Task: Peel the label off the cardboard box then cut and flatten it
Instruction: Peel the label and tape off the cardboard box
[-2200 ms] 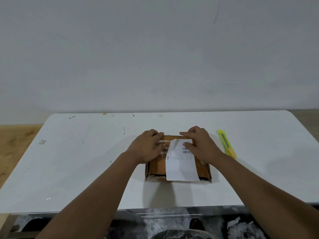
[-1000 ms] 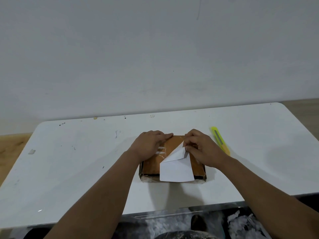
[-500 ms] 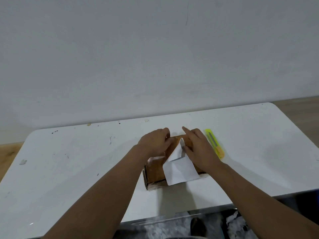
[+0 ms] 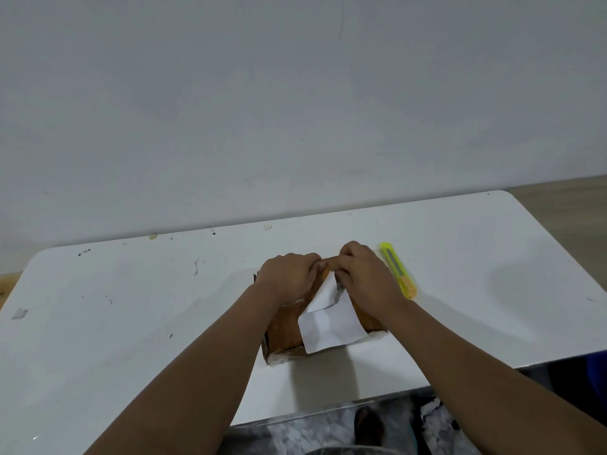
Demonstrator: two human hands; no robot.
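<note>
A small brown cardboard box (image 4: 284, 333) lies on the white table (image 4: 131, 323), slightly skewed. A white label (image 4: 328, 326) covers its top; the label's far part is folded back toward me, blank side up. My left hand (image 4: 290, 277) presses down on the box's far left part. My right hand (image 4: 364, 274) sits on the far right part, its fingertips pinched at the label's lifted far edge. The fingertips of both hands meet near the box's far edge.
A yellow utility knife (image 4: 398, 270) lies on the table just right of my right hand. The table's front edge (image 4: 328, 418) is close to me, with dark clutter on the floor below. A plain wall stands behind the table.
The label's far edge came off the box and folded back toward me. The box turned slightly. My right hand shifted from pulling the label corner back to the box's far edge.
</note>
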